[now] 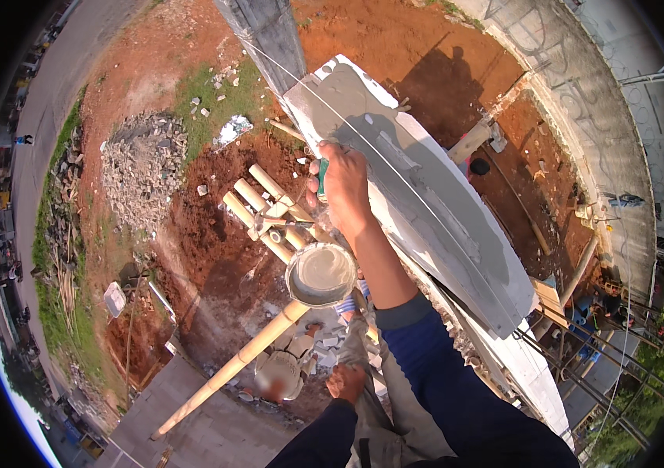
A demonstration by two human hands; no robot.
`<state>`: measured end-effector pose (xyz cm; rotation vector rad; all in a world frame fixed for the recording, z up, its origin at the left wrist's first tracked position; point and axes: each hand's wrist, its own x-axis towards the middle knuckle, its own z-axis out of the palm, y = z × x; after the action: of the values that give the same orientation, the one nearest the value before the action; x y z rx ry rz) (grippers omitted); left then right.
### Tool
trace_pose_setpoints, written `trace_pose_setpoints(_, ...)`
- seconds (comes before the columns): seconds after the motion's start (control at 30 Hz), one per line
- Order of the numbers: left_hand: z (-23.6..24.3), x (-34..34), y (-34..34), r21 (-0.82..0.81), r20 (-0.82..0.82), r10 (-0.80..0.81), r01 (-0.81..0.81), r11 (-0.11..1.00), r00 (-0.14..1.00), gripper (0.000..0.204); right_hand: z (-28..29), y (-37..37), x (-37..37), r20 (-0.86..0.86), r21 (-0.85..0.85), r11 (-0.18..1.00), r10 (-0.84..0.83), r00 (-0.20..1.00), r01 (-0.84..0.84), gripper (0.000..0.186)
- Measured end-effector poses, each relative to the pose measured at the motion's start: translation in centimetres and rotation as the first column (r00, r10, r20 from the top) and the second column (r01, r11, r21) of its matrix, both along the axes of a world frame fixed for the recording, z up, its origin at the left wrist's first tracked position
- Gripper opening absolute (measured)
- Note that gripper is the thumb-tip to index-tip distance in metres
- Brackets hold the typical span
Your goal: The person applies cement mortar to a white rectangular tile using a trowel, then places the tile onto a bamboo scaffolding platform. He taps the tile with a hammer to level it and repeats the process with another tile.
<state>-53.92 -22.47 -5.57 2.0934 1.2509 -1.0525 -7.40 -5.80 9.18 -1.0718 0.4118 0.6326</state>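
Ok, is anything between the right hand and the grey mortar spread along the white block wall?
Yes: a thin white string runs lengthwise over the grey mortar on the white block wall, just right of the right hand, which grips a green handle. How high the string sits is unclear; nothing else visible intervenes.
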Motion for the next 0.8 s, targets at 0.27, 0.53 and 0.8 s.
trace_pose_setpoints(0.27, -0.1, 0.0, -0.1, -0.034, -0.057, 0.013, -0.015, 0.999, 0.998, 0.056, 2.2, -2.5, -3.7, -0.009, -0.168, 0.986, 0.014, 1.000, -0.015, 0.021)
trace_pose_setpoints(0.53, 0.0, 0.5, 0.3, -0.048, -0.060, -0.015, 0.012, 0.999, 0.998, 0.055, 3.0, -15.0, -10.7, -0.023, -0.264, 0.963, -0.071, 0.997, 0.063, 0.022)
trace_pose_setpoints(0.8, -0.3, 0.2, 0.3, 0.022, 0.016, -0.019, 0.019, 1.000, 1.000, 0.051, 4.5, -22.6, -13.7, -0.061, -0.358, 0.925, -0.156, 0.986, 0.124, 0.022)
